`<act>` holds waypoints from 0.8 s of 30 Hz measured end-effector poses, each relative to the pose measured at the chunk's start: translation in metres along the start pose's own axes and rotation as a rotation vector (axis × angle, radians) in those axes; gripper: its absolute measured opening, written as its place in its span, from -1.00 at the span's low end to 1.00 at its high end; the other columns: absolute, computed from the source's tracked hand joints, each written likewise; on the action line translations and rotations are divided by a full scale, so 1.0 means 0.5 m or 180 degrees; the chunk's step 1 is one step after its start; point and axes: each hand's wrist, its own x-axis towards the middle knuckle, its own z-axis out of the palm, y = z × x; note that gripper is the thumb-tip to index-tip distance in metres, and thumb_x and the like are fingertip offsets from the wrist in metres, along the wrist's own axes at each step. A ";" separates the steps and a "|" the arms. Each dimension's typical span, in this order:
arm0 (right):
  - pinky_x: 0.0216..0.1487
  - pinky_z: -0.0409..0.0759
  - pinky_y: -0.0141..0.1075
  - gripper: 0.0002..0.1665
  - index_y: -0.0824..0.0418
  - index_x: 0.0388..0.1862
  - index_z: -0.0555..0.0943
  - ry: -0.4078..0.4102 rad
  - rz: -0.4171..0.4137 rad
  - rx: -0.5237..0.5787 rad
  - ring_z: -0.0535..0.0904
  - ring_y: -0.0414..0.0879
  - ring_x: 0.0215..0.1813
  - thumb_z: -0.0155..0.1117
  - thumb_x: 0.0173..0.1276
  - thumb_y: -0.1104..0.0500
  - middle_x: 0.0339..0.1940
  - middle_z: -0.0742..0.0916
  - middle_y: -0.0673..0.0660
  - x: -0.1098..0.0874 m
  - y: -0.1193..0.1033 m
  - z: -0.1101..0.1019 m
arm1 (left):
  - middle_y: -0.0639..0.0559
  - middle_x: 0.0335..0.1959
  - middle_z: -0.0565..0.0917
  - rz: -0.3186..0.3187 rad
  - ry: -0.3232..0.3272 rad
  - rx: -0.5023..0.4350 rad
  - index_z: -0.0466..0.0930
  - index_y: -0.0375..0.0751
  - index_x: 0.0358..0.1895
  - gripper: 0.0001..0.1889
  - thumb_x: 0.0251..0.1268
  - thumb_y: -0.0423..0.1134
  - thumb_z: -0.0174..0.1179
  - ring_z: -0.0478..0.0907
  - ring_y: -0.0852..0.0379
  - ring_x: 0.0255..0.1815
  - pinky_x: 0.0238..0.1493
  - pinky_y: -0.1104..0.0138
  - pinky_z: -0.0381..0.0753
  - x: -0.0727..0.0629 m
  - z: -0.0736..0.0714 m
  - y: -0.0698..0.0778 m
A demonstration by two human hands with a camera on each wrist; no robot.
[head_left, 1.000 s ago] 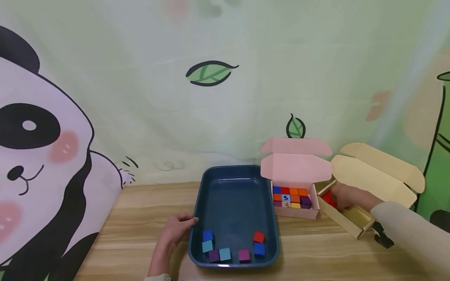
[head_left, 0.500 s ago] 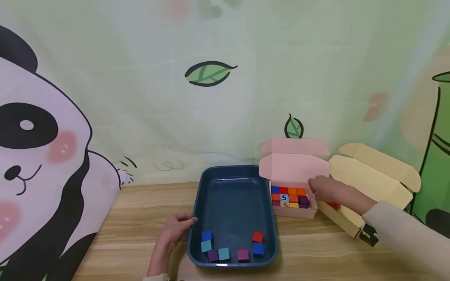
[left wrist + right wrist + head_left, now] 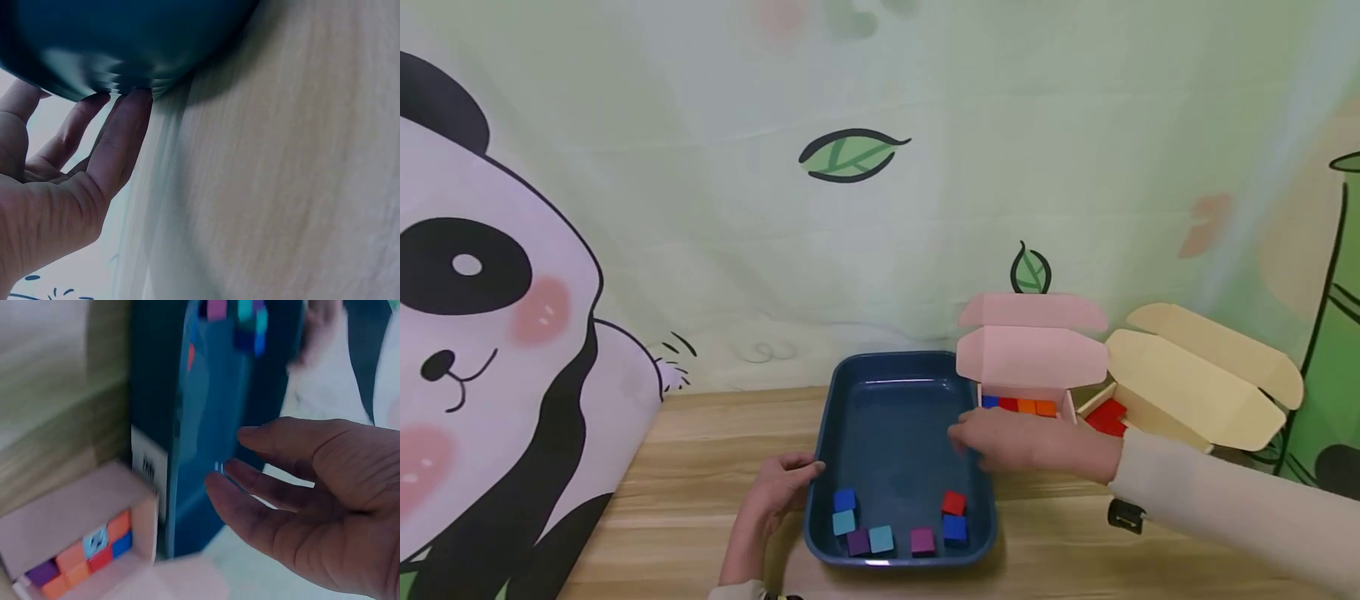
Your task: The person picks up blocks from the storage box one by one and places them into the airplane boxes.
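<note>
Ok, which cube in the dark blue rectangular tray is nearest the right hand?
The red cube beyond a blue cube, the only red one in the tray; six others lie farther from the right hand.

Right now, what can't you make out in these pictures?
Head: pink box front, behind the right hand and wrist.
Head: yellow box near end, behind the sleeve.
Left wrist: tray inside, hidden by its own wall and cut off at the top.
Right wrist: label print, blurred; blocks in the tray, blurred, some cut off by the top edge.
</note>
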 end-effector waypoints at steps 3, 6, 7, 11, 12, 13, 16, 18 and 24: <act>-0.14 0.66 -0.45 -0.66 0.06 0.01 0.68 -0.0453 0.0003 -0.0026 0.63 -0.21 -0.15 0.51 0.26 0.25 -0.12 0.72 -0.01 0.025 -0.040 0.018 | -0.24 -0.03 0.63 -0.0018 -0.0002 -0.0007 0.61 -0.46 0.15 -0.58 0.33 -0.25 0.36 0.68 0.03 -0.22 -0.15 0.07 0.77 0.000 -0.001 -0.001; -0.15 0.65 -0.48 -0.61 0.01 0.05 0.68 -0.0791 -0.0083 -0.0148 0.59 -0.25 -0.16 0.51 0.26 0.26 -0.09 0.70 -0.03 0.049 -0.066 0.036 | -0.24 -0.04 0.63 -0.0026 0.0020 -0.0016 0.61 -0.47 0.14 -0.57 0.32 -0.25 0.37 0.67 0.04 -0.22 -0.15 0.09 0.77 -0.002 -0.002 -0.001; -0.17 0.64 -0.48 -0.61 -0.01 0.03 0.68 -0.0882 -0.0109 -0.0159 0.56 -0.25 -0.18 0.51 0.25 0.28 -0.11 0.69 -0.03 0.056 -0.071 0.040 | -0.24 -0.04 0.63 -0.0027 0.0024 -0.0009 0.60 -0.47 0.14 -0.57 0.32 -0.25 0.37 0.66 0.04 -0.21 -0.15 0.09 0.77 -0.002 -0.002 -0.001; -0.20 0.64 -0.48 -0.54 -0.07 0.04 0.67 -0.1139 -0.0126 -0.0170 0.52 -0.25 -0.20 0.52 0.22 0.30 -0.11 0.66 -0.07 0.077 -0.080 0.049 | -0.22 -0.02 0.62 -0.0028 0.0025 0.0036 0.62 -0.45 0.14 -0.56 0.32 -0.20 0.38 0.61 0.01 -0.15 -0.13 0.10 0.76 -0.001 -0.003 0.002; -0.21 0.64 -0.48 -0.54 -0.07 0.04 0.67 -0.1173 -0.0119 -0.0153 0.53 -0.25 -0.21 0.52 0.22 0.31 -0.11 0.66 -0.07 0.081 -0.080 0.050 | -0.22 -0.01 0.62 -0.0028 0.0014 0.0054 0.62 -0.43 0.14 -0.56 0.32 -0.19 0.38 0.61 0.00 -0.14 -0.12 0.09 0.76 0.000 -0.003 0.003; -0.20 0.65 -0.47 -0.54 -0.08 0.04 0.67 -0.1211 -0.0101 -0.0124 0.53 -0.25 -0.21 0.52 0.22 0.32 -0.11 0.66 -0.08 0.086 -0.078 0.055 | -0.22 -0.01 0.62 -0.0023 0.0008 0.0070 0.63 -0.43 0.14 -0.56 0.33 -0.18 0.38 0.60 -0.01 -0.13 -0.11 0.09 0.76 0.000 -0.004 0.003; -0.16 0.69 -0.37 -0.52 -0.12 0.05 0.66 -0.1272 -0.0109 -0.0145 0.54 -0.23 -0.22 0.51 0.24 0.32 -0.14 0.65 -0.09 0.106 -0.061 0.088 | -0.21 -0.02 0.62 -0.0027 -0.0002 0.0084 0.64 -0.41 0.12 -0.59 0.34 -0.18 0.37 0.61 0.00 -0.15 -0.12 0.09 0.76 -0.001 -0.004 0.004; -0.12 0.71 -0.30 -0.53 -0.15 0.07 0.65 -0.1317 -0.0130 -0.0187 0.55 -0.23 -0.22 0.49 0.27 0.28 -0.15 0.65 -0.11 0.123 -0.040 0.125 | -0.20 -0.05 0.63 -0.0052 -0.0015 0.0038 0.65 -0.41 0.11 -0.61 0.33 -0.20 0.37 0.64 0.01 -0.20 -0.14 0.09 0.77 -0.002 -0.004 0.004; -0.03 0.73 -0.19 -0.53 -0.22 0.15 0.62 -0.1317 -0.0211 -0.0346 0.56 -0.19 -0.19 0.44 0.35 0.21 -0.09 0.66 -0.12 0.157 0.012 0.215 | -0.19 -0.09 0.64 -0.0108 -0.0007 -0.0048 0.65 -0.41 0.11 -0.60 0.31 -0.21 0.39 0.66 0.03 -0.27 -0.18 0.10 0.77 -0.004 -0.003 0.003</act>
